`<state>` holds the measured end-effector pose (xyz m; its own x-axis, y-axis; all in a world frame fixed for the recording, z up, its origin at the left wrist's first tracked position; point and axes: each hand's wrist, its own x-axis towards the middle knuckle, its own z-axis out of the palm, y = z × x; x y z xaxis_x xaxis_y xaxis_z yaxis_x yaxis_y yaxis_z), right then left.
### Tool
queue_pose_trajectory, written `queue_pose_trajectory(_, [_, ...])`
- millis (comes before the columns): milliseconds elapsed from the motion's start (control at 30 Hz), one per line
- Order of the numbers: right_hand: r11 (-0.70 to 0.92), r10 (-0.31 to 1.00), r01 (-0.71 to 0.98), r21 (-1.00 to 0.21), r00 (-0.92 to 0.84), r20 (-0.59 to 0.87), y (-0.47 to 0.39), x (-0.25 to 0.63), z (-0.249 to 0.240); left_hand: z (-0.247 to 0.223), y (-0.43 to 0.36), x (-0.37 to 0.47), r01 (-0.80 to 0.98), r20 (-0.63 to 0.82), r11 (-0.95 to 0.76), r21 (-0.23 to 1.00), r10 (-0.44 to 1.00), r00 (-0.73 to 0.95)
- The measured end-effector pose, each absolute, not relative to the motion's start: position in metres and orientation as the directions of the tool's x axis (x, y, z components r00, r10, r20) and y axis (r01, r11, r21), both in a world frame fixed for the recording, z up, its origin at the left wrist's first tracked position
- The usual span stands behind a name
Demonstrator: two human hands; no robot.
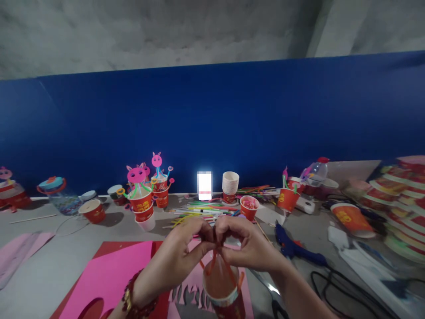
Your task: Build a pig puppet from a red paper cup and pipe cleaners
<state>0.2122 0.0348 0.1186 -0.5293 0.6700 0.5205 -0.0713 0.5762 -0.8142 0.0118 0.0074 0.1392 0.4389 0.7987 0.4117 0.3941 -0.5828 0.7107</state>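
Observation:
In the head view, my left hand (191, 243) and my right hand (242, 243) meet fingertip to fingertip. Both are closed in a pinch on orange pipe cleaners (227, 268), which slope down from the fingers into an upright paper cup (221, 290). The fingers hide the top of the stems. Another orange end (241, 279) sticks up at the cup's right rim. Pink paper (247, 294) with several cut-out shapes lies under and beside the cup. Left of my left hand are bright pink and red sheets (116, 266).
A blue glue gun (292, 248), scissors (270, 285) and a white power strip (361, 274) with black cables lie to the right. Behind my hands lie loose coloured sticks (195, 212) and stacked white cups (230, 182). Pink-headed cup figures (139, 190) stand back left.

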Motion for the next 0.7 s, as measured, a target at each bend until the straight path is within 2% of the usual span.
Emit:
queue_pose_trajectory(167, [0.624, 0.672, -0.011, -0.782, -0.503, 0.543, 0.0337, 0.2123, 0.1179, 0.1377, 0.0087, 0.0123, 0.365, 0.500, -0.648, 0.669, 0.755, 0.425])
queue_pose_trajectory(700, [0.589, 0.669, -0.028, -0.808, -0.545, 0.506, 0.0330, 0.2139, 0.1241, 0.1356, 0.0080, 0.0167, 0.284, 0.417, -0.529, 0.799, 0.829, 0.372])
